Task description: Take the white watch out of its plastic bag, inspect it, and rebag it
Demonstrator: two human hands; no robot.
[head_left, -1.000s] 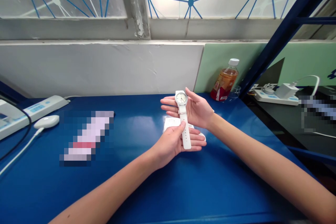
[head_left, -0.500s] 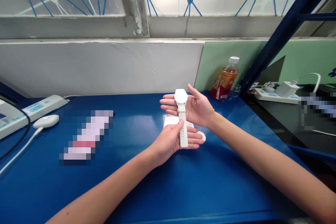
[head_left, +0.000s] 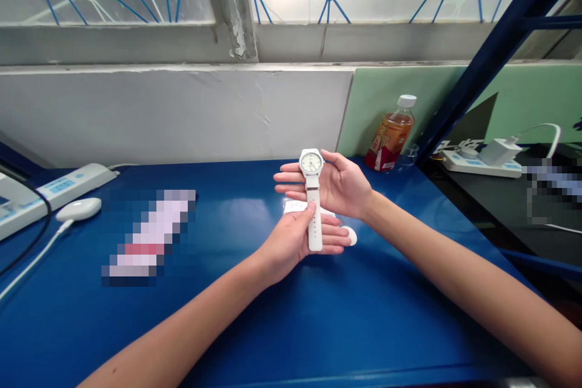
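Note:
A white wristwatch [head_left: 311,162] with a round dial lies face up across both hands, its strap running toward me. My left hand [head_left: 293,239] is palm up, the thumb pressing the strap onto the fingers. Behind it, my right hand [head_left: 341,185] is palm up with fingers stretched out under the watch head and its thumb apart. Below the hands, a white packet [head_left: 295,206] on the blue table [head_left: 227,327] is partly hidden. A round white object [head_left: 350,236] shows just past my left fingertips.
A blurred-out phone-like object [head_left: 154,233] lies at the left, near a white rounded device [head_left: 79,210] on a cable and a power strip [head_left: 68,191]. A drink bottle [head_left: 391,136] stands at the back right. Another power strip [head_left: 482,163] is beyond the blue frame post [head_left: 473,66].
The watch head now shows its dial more clearly, with less glare. Both hands and the watch have shifted very slightly left and up.

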